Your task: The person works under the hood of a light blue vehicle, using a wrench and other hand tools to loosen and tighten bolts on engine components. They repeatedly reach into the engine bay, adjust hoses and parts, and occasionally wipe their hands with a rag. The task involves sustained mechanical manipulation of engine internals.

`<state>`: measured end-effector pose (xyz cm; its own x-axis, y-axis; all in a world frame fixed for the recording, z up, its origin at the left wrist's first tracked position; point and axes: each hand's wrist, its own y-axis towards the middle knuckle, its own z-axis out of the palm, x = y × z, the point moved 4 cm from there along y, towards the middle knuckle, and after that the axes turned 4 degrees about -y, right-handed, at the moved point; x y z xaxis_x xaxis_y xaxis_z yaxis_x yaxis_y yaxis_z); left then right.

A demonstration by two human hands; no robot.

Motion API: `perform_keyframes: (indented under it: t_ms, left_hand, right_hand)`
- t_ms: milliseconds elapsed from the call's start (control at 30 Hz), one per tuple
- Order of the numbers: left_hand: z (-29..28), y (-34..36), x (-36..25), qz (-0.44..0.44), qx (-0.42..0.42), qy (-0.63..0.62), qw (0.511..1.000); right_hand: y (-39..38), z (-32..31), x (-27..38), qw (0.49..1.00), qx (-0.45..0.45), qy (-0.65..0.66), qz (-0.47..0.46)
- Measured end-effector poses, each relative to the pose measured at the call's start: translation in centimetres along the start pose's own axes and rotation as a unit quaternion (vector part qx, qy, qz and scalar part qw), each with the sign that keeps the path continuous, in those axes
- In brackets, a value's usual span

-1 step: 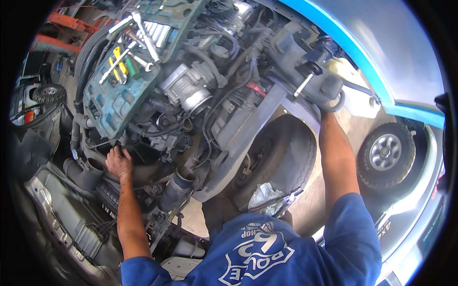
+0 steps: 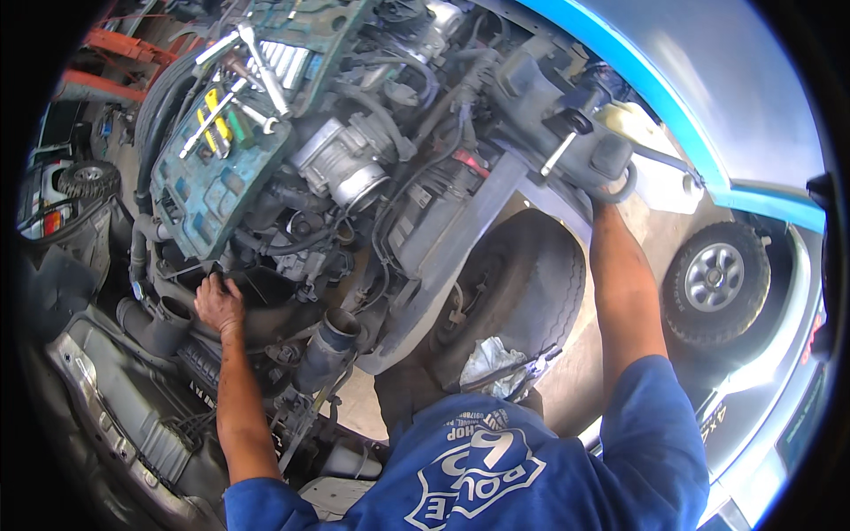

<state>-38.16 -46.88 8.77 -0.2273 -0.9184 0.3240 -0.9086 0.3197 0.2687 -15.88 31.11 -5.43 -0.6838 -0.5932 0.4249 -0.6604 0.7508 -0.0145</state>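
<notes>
My left hand (image 2: 219, 305) is at the front of the engine bay, just below the teal plastic tool tray (image 2: 190, 208). Its fingers are bent by the rim of a black fan shroud (image 2: 266, 285), pinching something dark that I cannot make out. My right arm stretches up to the far right. There my right hand (image 2: 606, 193) rests by a dark plastic housing (image 2: 567, 133), which has a black hose loop at its corner. That housing hides the fingers. On it lies a ratchet-like tool (image 2: 565, 152) with a shiny shaft.
Wrenches, sockets and yellow-handled screwdrivers (image 2: 215, 122) lie on the tray. A metal throttle body (image 2: 350, 168) stands beside it. Below the fender is a large tire (image 2: 522, 283) with a crumpled rag (image 2: 491, 365) near it. An open pipe (image 2: 336, 329) sticks up near me. A parked vehicle's wheel (image 2: 715, 273) is at right.
The whole view has shifted very slightly. Both hands stay at the same places.
</notes>
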Motion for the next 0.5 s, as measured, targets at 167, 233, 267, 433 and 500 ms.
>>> perform_keyframes:
  t_ms: [167,233,267,433,500]
  left_hand:
    - [1.6,0.1,1.0,0.01,0.01,0.014,1.0]
    - [1.9,0.1,1.2,0.019,0.002,0.018,1.0]
    - [2.1,0.0,1.4,0.007,0.029,0.026,0.999]
    - [1.9,0.4,1.0,-0.005,0.049,0.038,0.998]
    - [1.9,0.5,0.6,-0.013,0.068,0.025,0.997]
  right_hand:
    - [-0.9,-1.9,1.3,0.999,0.031,-0.007,-0.016]
    - [-1.6,-2.7,0.5,0.998,0.057,0.028,0.02]
    - [-2.1,-2.9,-0.2,0.99,0.072,0.099,0.067]
    - [-2.7,-2.7,-4.2,0.95,0.028,0.26,0.173]
    - [-2.6,-1.8,-5.2,0.99,0.0,0.09,0.109]
